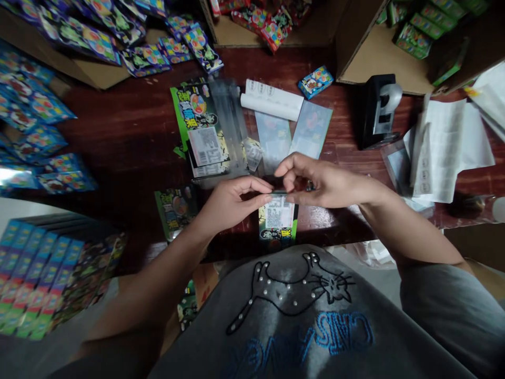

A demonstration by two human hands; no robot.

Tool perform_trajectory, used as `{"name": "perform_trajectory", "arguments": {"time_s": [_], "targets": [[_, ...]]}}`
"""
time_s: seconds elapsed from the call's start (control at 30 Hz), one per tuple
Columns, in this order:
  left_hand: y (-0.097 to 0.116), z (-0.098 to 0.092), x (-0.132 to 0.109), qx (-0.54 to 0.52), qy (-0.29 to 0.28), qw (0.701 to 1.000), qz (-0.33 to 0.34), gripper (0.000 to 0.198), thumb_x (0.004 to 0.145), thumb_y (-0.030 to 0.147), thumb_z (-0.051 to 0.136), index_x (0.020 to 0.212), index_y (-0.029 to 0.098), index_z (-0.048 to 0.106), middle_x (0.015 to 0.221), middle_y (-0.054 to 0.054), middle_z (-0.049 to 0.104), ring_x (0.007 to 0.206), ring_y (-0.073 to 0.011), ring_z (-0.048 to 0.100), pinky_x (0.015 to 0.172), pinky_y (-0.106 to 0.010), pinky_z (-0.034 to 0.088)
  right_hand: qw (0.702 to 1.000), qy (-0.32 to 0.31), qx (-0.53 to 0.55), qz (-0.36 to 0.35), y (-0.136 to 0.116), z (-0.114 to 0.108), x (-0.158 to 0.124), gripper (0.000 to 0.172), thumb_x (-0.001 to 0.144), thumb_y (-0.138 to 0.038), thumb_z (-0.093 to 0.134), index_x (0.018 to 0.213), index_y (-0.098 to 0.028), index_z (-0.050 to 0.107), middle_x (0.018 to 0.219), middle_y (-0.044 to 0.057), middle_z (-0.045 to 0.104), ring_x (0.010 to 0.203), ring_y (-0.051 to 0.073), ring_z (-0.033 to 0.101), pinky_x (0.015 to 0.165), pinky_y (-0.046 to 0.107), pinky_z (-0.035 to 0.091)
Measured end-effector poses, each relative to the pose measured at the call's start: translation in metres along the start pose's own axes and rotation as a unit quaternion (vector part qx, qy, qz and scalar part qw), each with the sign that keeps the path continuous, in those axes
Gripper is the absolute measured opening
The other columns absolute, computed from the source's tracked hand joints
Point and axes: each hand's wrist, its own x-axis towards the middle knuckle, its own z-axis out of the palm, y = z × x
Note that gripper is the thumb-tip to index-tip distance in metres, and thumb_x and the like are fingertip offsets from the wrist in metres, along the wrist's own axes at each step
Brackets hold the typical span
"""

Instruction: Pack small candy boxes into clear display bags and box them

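Pinches top edge of printed packet [278, 232] w/ left hand [236, 205], with thumb and fingertips nearly together on it. Touches opp. corner w/ thumb of right hand [315, 181], with index finger lifted and curled, only part-open overall (can't tell if gripping or just touching). Holds packet label-up, right in front of shirt [276, 321], near front edge of bench [347, 126]; can't tell if resting on wood or slightly above.

Could drop packet off front edge if easing left pinch too far, being so close to the rim. Could crease or tear top edge if pulling unevenly betw. left and right, esp. w/ so small a grip. Could rub or lift white label [276, 215] if sliding a thumb down. Could shift pale sleeves [274, 139], just past fingertips, or crumple curled label sheet [272, 105] if reaching forward carelessly. Could nudge spare packet [175, 206], near left wrist, if drifting sideways. Could knock tape dispenser [371, 108] only w/ wide sweep to the right.
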Motion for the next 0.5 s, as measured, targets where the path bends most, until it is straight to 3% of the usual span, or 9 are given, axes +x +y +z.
{"name": "perform_trajectory", "arguments": {"time_s": [0.13, 0.23, 0.33, 0.4, 0.5], "targets": [[-0.001, 0.003, 0.002, 0.003, 0.005, 1.0, -0.009, 0.014, 0.087, 0.03, 0.083, 0.091, 0.018, 0.079, 0.101, -0.008, 0.084, 0.091, -0.0178, 0.079, 0.086, -0.03, 0.063, 0.988, -0.011, -0.148, 0.038, -0.005, 0.01, 0.013, 0.04, 0.093, -0.012, 0.065, 0.129, -0.022, 0.051, 0.099, 0.001, 0.067, 0.083, 0.015, 0.062, 0.076, 0.031, 0.047], [-0.003, 0.003, 0.002, -0.007, 0.009, 1.0, -0.027, 0.014, 0.085, 0.029, 0.083, 0.092, 0.018, 0.078, 0.1, -0.008, 0.084, 0.09, -0.0182, 0.079, 0.086, -0.031, 0.064, 0.969, 0.031, -0.245, 0.021, -0.009, 0.016, 0.014, 0.045, 0.094, -0.011, 0.066, 0.134, -0.021, 0.05, 0.115, 0.008, 0.07, 0.101, 0.023, 0.065, 0.088, 0.037, 0.048], [-0.006, 0.002, 0.003, -0.016, 0.014, 0.999, -0.04, 0.017, 0.084, 0.03, 0.082, 0.094, 0.018, 0.077, 0.1, -0.008, 0.084, 0.089, -0.0188, 0.079, 0.084, -0.032, 0.064, 0.941, 0.08, -0.329, -0.014, -0.008, 0.027, 0.007, 0.034, 0.101, -0.016, 0.065, 0.133, -0.02, 0.056, 0.12, 0.011, 0.074, 0.113, 0.028, 0.063, 0.099, 0.044, 0.042], [-0.01, 0.001, 0.002, -0.016, 0.016, 0.999, -0.044, 0.018, 0.085, 0.032, 0.081, 0.094, 0.018, 0.076, 0.1, -0.008, 0.084, 0.09, -0.0195, 0.079, 0.083, -0.033, 0.064, 0.931, 0.096, -0.352, -0.016, -0.004, 0.034, 0.001, 0.031, 0.105, -0.022, 0.064, 0.136, -0.021, 0.057, 0.113, 0.009, 0.078, 0.111, 0.028, 0.064, 0.1, 0.046, 0.039], [-0.016, -0.001, 0.0, -0.005, 0.018, 0.999, -0.045, 0.019, 0.086, 0.036, 0.08, 0.091, 0.019, 0.075, 0.1, -0.008, 0.083, 0.09, -0.0199, 0.078, 0.084, -0.035, 0.063, 0.937, 0.089, -0.337, -0.021, 0.002, 0.033, 0.003, 0.048, 0.105, -0.026, 0.067, 0.15, -0.021, 0.051, 0.112, 0.007, 0.082, 0.11, 0.028, 0.067, 0.102, 0.046, 0.039]]}}
